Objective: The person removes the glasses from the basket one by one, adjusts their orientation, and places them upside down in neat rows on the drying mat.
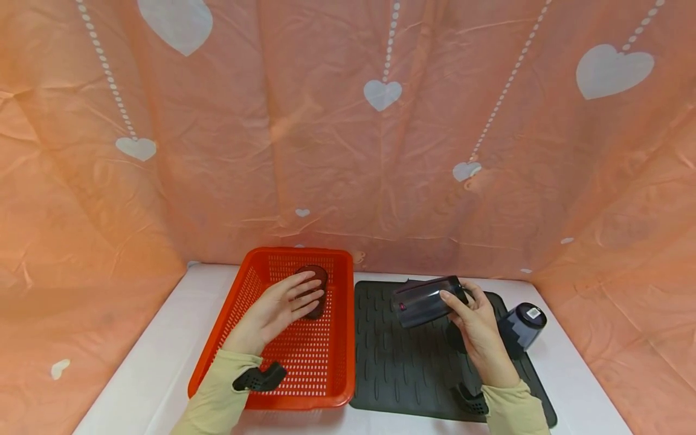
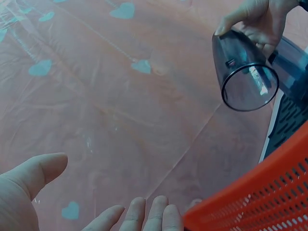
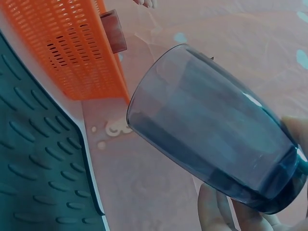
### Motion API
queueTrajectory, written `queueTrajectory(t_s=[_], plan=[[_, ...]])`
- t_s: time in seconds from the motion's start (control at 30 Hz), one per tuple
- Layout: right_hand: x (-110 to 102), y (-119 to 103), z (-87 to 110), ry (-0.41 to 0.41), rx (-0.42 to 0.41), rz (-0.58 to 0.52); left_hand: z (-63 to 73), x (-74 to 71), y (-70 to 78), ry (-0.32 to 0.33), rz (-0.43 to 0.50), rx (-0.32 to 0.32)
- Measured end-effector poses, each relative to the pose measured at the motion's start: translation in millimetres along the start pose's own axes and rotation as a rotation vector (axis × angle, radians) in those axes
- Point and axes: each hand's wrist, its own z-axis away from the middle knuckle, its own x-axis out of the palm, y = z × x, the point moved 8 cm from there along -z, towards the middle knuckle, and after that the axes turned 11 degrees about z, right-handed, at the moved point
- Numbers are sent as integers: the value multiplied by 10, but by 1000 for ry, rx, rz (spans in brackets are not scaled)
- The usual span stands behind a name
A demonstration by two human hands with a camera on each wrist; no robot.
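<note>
My right hand [image 1: 473,320] grips a smoky see-through drinking cup [image 1: 426,300] near its base, above the dark mat. The cup is tilted on its side, its mouth toward the left; the right wrist view shows its clear wall [image 3: 207,125] and nothing inside. My left hand [image 1: 280,311] hovers over the red basket [image 1: 341,338] with fingers spread and straight. Behind those fingers, a second dark cup [image 1: 315,272] is in the basket, partly hidden by them. A third cup [image 1: 524,326] stands upside down at the mat's right side, a white label on its base.
The ribbed dark mat [image 1: 391,368] lies right beside the basket on a white table [image 1: 152,362]. An orange curtain with white hearts [image 1: 326,151] hangs behind and along both sides. Black bands [image 1: 260,377] are on both wrists.
</note>
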Motion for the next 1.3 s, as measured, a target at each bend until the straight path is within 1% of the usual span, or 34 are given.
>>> queueTrajectory(t_s=[0.27, 0.4, 0.63, 0.83, 1.03, 1.17, 1.3], plan=[[-18, 4, -5, 20, -10, 70, 3, -117, 99, 38, 5, -3], [-25, 10, -14, 33, -23, 115, -6, -192, 175, 72, -11, 19], [-48, 38, -43, 46, -50, 230, -15, -318, 324, 97, -56, 79], [-67, 40, -44, 61, -65, 273, -30, -424, 404, 131, -74, 103], [-63, 31, -40, 64, -99, 334, -55, -464, 428, 155, -121, 102], [-60, 22, -41, 72, -143, 381, -71, -459, 434, 162, -168, 96], [-57, 12, -42, 79, -186, 398, -88, -454, 444, 161, -189, 99]])
